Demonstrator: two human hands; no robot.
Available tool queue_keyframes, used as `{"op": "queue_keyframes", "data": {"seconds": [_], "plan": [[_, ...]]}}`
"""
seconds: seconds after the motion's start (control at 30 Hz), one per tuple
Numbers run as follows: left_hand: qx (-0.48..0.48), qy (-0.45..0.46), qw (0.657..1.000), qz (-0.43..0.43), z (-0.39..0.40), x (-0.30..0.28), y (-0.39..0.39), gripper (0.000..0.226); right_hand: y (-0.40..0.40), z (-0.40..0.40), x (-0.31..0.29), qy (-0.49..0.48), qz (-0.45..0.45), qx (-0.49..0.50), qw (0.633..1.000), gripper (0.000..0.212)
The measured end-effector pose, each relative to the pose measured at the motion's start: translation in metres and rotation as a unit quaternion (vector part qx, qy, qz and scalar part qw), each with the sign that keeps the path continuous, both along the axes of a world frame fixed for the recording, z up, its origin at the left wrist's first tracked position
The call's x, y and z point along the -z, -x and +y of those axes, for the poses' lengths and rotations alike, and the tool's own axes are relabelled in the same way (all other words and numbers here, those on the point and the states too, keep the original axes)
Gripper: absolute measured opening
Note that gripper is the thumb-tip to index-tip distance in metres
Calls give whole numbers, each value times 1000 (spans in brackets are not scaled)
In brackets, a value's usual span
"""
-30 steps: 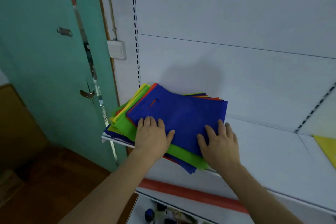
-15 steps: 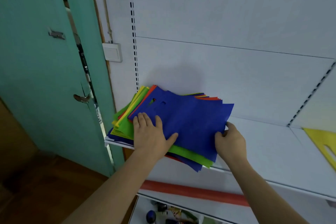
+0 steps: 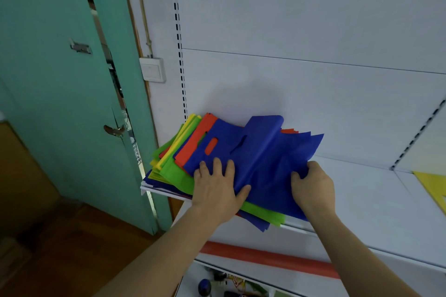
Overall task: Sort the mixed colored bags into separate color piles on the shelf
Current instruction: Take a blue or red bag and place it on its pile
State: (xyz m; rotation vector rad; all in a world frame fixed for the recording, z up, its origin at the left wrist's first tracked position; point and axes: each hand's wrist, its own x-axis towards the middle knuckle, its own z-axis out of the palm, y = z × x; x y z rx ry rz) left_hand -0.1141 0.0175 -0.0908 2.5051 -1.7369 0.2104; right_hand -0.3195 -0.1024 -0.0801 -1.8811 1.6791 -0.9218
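bags (image 3: 183, 166) of thin blue, green, yellow and red fabric are lying fanned in a mixed stack at the left end of the white shelf (image 3: 362, 195). the right hand (image 3: 312, 190) is pinching the top blue bag (image 3: 272, 152) in curled fingers, bunching it up. the left hand (image 3: 216, 190) is pressing flat, fingers straight, on the blue bag below. a yellow bag (image 3: 434, 188) at the far right is getting cut off by the frame edge.

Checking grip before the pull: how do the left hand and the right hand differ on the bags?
The left hand lies flat, pressing the blue bag underneath; the right hand curls its fingers round the top blue bag, bunching and lifting it. The left sits nearer the handle cutouts, the right at the opposite edge. Both are on blue bags.
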Motion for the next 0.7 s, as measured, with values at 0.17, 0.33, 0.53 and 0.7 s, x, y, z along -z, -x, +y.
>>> {"op": "queue_keyframes", "data": {"seconds": [0.17, 0.33, 0.53, 0.7], "plan": [[-8, 42, 999, 18, -3, -9, -8, 118, 19, -8, -5, 37, 70, 10, 997, 5], [-14, 15, 999, 31, 1, -1, -7, 115, 36, -15, -8, 50, 89, 20, 995, 19], [-40, 39, 998, -3, -6, -10, -10, 82, 62, -26, -12, 10, -33, 40, 999, 47], [-33, 66, 994, 80, -24, -24, -13, 57, 73, -25, -11, 33, -59, 14, 998, 25]]}}
